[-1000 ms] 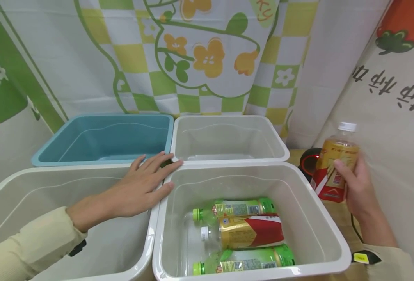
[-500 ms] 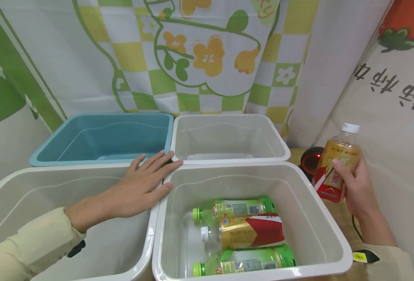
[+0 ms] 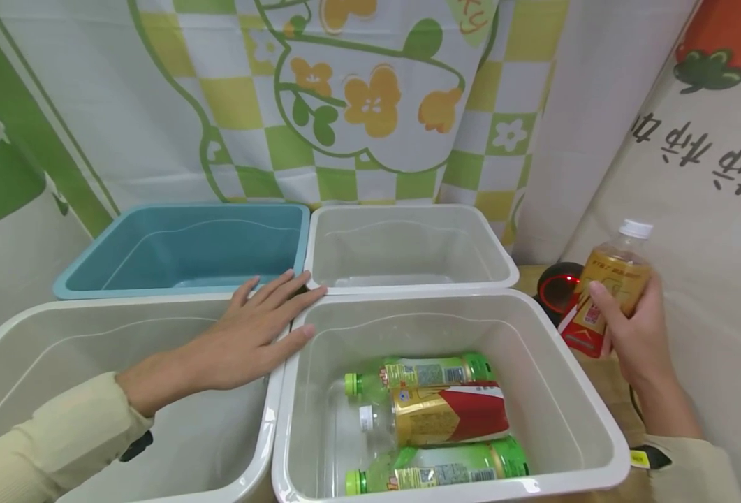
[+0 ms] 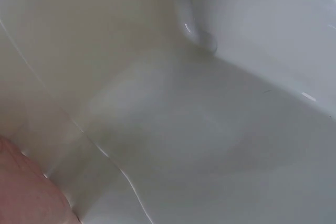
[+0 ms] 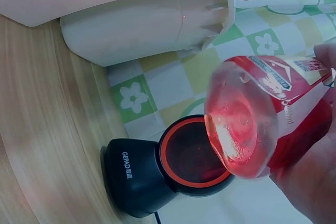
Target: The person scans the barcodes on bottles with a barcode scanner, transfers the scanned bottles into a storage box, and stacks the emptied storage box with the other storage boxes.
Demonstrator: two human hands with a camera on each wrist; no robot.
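Observation:
My right hand [image 3: 640,328] grips a plastic drink bottle [image 3: 610,290] with a gold and red label and a white cap, tilted with its cap up and to the right. Just beside it stands a black barcode scanner [image 5: 142,174] with a glowing red ring; in the right wrist view the bottle's base overlaps the scanner's round window. My left hand [image 3: 247,339] rests with fingers spread across the rims where the bins meet. In the front right grey bin [image 3: 596,426] lie two green-labelled bottles [image 3: 436,372] and a gold and red bottle [image 3: 448,414] between them.
Behind are a blue bin [image 3: 87,283] and a smaller grey bin [image 3: 502,269]. A large grey bin [image 3: 5,328] stands at front left. The bins sit on a wooden table [image 5: 42,119]. A checked, flowered cloth [image 3: 244,105] hangs behind them.
The bottle in my right hand has shifted slightly right and tilted further, its cap leaning right. My left hand and the bottles in the bin stay in place.

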